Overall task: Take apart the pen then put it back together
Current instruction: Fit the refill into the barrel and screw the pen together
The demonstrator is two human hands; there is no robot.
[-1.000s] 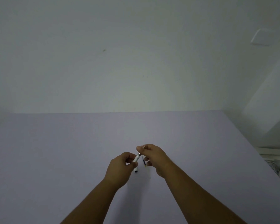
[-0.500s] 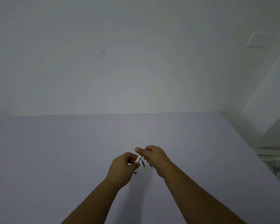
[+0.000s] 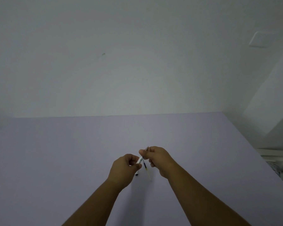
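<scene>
We see both hands meeting above the pale lilac surface (image 3: pixel 72 160), near its middle. The left hand (image 3: pixel 123 170) has its fingers curled around the lower part of the pen barrel (image 3: pixel 139 160); the right hand (image 3: pixel 158 159) pinches the barrel's far end. A thin refill (image 3: pixel 145 168) hangs just right of the barrel, under the right hand.

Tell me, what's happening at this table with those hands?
A person is working on a pen above a pale purple table. The left hand and right hand both pinch the pen barrel between them. A thin refill hangs under the right hand, so the pen looks apart.
</scene>
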